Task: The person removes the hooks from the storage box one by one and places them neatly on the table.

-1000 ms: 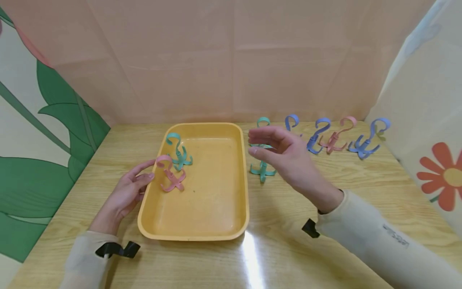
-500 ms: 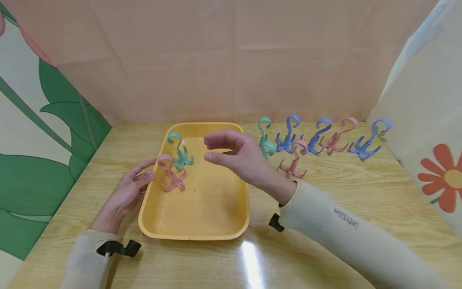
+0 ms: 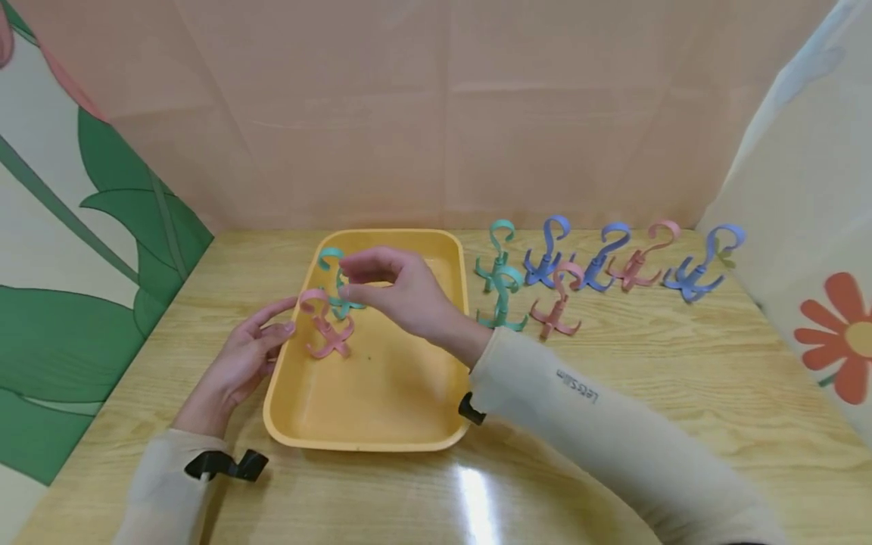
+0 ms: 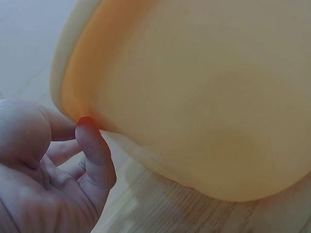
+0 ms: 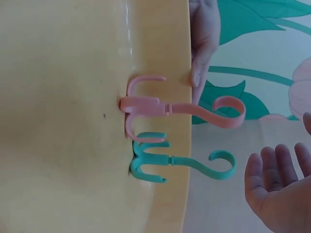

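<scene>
A yellow tray [image 3: 381, 443] lies on the table, and my left hand [image 3: 241, 363] pinches its left rim, thumb and fingers on either side of the edge in the left wrist view. Two claw-shaped hanging hooks stand in the tray along that side: a pink hook [image 5: 146, 106] and a green hook [image 5: 150, 160]. My right hand [image 3: 409, 295] is over the tray, fingers loosely bent and holding nothing. In the head view it partly covers the green hook; the right wrist view shows its fingertips [image 5: 279, 158] apart from that hook's curled top.
Right of the tray, several more hooks stand on the wooden table: two green, such as the green hook [image 3: 502, 303], blue ones like the blue hook [image 3: 693, 276], and pink ones like the pink hook [image 3: 557, 310]. A pinkish backdrop [image 3: 436, 113] rises behind.
My right hand has moved left from above the hooks on the table to over the tray, uncovering those hooks. A pink hook stands in front there. My left hand has stayed put.
</scene>
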### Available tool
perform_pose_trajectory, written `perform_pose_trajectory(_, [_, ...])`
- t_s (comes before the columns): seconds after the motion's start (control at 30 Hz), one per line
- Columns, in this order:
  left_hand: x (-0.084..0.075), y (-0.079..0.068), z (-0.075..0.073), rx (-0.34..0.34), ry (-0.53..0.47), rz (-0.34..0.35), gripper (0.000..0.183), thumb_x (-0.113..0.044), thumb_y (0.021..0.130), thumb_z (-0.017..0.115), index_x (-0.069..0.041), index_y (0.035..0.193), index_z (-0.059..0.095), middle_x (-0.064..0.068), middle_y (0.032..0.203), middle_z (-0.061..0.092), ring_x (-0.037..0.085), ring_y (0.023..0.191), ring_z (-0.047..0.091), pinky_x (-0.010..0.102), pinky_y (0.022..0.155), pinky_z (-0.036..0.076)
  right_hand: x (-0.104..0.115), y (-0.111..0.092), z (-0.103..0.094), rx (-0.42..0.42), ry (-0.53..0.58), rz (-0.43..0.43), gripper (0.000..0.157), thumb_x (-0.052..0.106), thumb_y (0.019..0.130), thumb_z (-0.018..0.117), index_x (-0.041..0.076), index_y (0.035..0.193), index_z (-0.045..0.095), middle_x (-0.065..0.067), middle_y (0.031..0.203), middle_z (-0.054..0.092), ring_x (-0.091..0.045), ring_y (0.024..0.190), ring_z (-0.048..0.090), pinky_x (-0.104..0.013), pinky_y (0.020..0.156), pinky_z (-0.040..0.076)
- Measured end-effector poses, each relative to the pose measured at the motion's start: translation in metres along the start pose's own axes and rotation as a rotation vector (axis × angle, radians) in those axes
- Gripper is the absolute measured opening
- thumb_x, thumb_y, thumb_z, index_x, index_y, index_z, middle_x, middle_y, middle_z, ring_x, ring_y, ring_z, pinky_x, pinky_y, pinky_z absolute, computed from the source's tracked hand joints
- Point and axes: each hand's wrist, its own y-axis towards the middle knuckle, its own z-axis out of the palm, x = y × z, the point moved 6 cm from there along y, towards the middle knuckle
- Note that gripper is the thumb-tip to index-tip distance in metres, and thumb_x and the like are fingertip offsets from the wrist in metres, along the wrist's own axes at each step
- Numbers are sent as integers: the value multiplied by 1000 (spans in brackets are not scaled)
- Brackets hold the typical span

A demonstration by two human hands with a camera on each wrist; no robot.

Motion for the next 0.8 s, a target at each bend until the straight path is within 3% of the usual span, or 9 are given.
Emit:
perform_pose_trajectory(0.13, [1, 1, 0, -1, 16, -5, 54, -20, 104, 59, -17, 154, 39, 5, 107, 69, 18, 93, 71, 33, 74, 60, -11, 9, 10, 10, 0, 40, 30, 8, 90, 77, 3, 119, 70, -5, 114, 70, -16, 105, 65, -29, 89, 54])
perform_pose_trajectory(0.5, [1, 4, -3, -17, 32, -16, 53, -22, 104, 58, -19, 154, 39, 10, 114, 67, 20, 98, 70, 36, 77, 60, -33, 24, 31, 40, -14, 99, 35, 21, 90, 79, 7, 121, 69, -5, 118, 68, -19, 105, 66, -29, 86, 55])
perform_pose_trajectory(0.63, [2, 4, -2, -15, 25, -15, 53, -21, 104, 58, -19, 154, 40, 9, 113, 68, 19, 97, 71, 35, 76, 60, -47, 25, 36, 67, 48, 132, 39, 17, 92, 77, 2, 126, 66, -9, 120, 67, -21, 105, 67, -39, 77, 60])
perform_pose_trajectory(0.8, [2, 4, -2, -10, 0, -10, 52, -20, 104, 59, -18, 153, 41, 7, 110, 69, 18, 94, 71, 34, 75, 60, -57, 28, 42, 65, 81, 130, 36, 11, 92, 76, -1, 124, 66, -9, 114, 71, -19, 101, 69, -42, 68, 60])
